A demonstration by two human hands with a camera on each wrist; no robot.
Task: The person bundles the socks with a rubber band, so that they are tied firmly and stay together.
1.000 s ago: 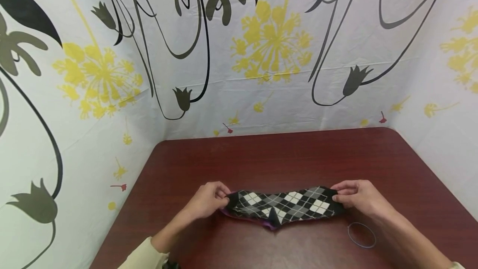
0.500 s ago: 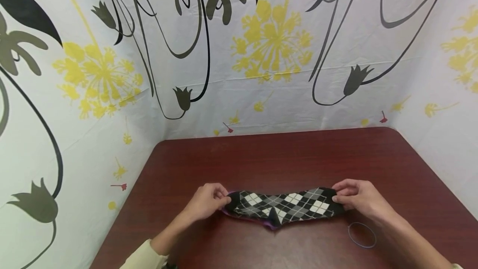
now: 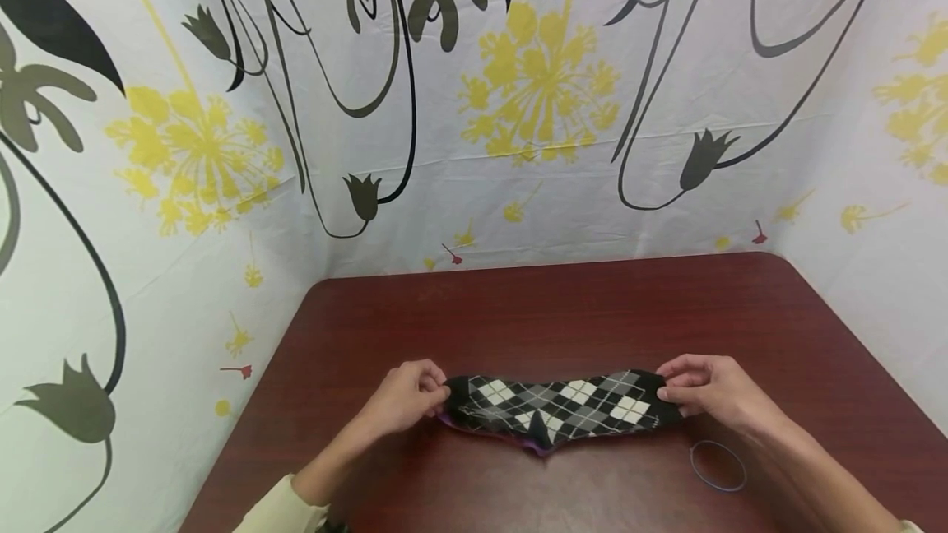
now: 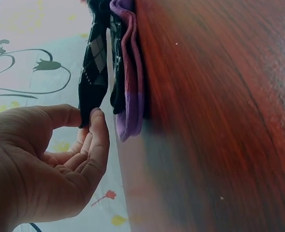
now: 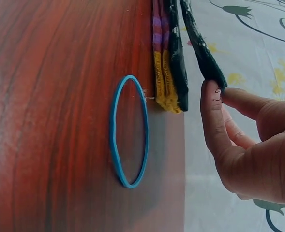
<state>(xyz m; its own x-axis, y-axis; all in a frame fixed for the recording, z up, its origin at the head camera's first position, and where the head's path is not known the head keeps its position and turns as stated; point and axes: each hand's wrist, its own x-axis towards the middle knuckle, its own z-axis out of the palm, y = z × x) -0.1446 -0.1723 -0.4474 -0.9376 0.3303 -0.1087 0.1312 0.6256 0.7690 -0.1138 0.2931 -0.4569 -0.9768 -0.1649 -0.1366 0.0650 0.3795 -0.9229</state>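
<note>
A black, white and grey argyle sock is stretched sideways between my hands. My left hand pinches its left end between thumb and fingers; my right hand pinches the right end. Both wrist views show this sock raised off a stack on the table. Directly below it lies a second dark patterned sock. Under that is a folded knit piece, purple and reddish at the left end and yellow at the right; in the head view only its purple edge peeks out.
A thin blue elastic ring lies on the reddish-brown table, close to the right forearm. Beside the left sleeve, a bit of dark patterned cloth shows at the frame's bottom. Flower-printed white cloth surrounds the table.
My left hand and the left part of the argyle sock have shifted slightly left. The right hand has stayed nearly in place, and the ring has not moved.
</note>
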